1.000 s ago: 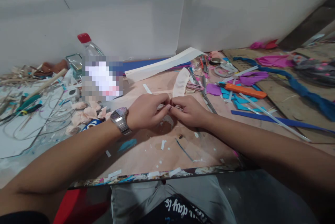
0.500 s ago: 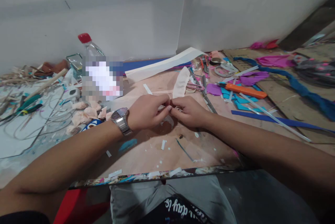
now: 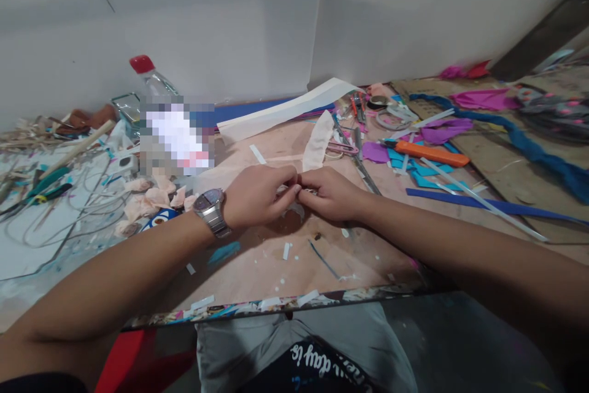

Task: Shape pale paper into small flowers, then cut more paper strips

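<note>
**Two hands closed on a pale piece at mid-frame**

The left hand (image 3: 260,197) and the right hand (image 3: 330,194) met at the centre of the frame, thumbs and forefingers drawn in and the fingertips touching or almost so. Below and between them showed a small part of a pale piece (image 3: 295,209), low over the surface (image 3: 248,279); the fingers hid most of it. The grip of each hand was narrowed to a pinch and looked to have hold of this piece, though its full shape and exactly where each hand gripped it could not be told.

The step in hand appeared to be close fingertip work on the piece, with no tool visible in either hand. As judged from the pose, the next move called for small, even pressure: one hand steadying while the other pressed or turned the material. If it was as thin as it looked, a hard pull could have creased or torn it.

Just above the hands lay a cream strip (image 3: 318,140) with an uneven edge, its lower end running behind the right hand. An orange cutter (image 3: 432,152) lay at the right of the frame, well apart from both hands.
</note>
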{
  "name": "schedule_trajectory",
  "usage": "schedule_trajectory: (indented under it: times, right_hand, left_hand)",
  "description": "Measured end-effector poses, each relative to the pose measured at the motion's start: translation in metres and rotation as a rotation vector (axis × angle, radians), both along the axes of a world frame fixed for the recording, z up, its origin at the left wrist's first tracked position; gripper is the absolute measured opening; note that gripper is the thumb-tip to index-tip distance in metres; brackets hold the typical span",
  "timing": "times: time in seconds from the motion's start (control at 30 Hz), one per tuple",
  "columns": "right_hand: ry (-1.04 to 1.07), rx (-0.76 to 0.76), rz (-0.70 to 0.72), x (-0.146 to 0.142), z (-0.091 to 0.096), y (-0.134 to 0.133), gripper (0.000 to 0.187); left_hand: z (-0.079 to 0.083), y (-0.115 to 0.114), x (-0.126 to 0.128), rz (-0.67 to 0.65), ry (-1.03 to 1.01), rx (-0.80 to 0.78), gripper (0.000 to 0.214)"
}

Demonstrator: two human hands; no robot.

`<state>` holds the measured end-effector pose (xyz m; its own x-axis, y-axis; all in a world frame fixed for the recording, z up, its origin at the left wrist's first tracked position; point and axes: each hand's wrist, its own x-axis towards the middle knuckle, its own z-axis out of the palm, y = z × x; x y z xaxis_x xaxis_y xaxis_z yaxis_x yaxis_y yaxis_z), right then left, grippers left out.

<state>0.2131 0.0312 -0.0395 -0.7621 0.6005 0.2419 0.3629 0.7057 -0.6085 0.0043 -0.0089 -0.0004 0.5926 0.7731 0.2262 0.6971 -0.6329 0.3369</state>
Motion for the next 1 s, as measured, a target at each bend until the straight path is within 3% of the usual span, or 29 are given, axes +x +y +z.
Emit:
schedule_trajectory:
  times: [1.0]
  right_hand:
    - [-0.021, 0.015, -0.034, -0.0005, 0.0018, -0.0009, 0.03]
  left_hand:
    - [0.0015, 0.0007, 0.0001, 0.018, 0.029, -0.017, 0.026]
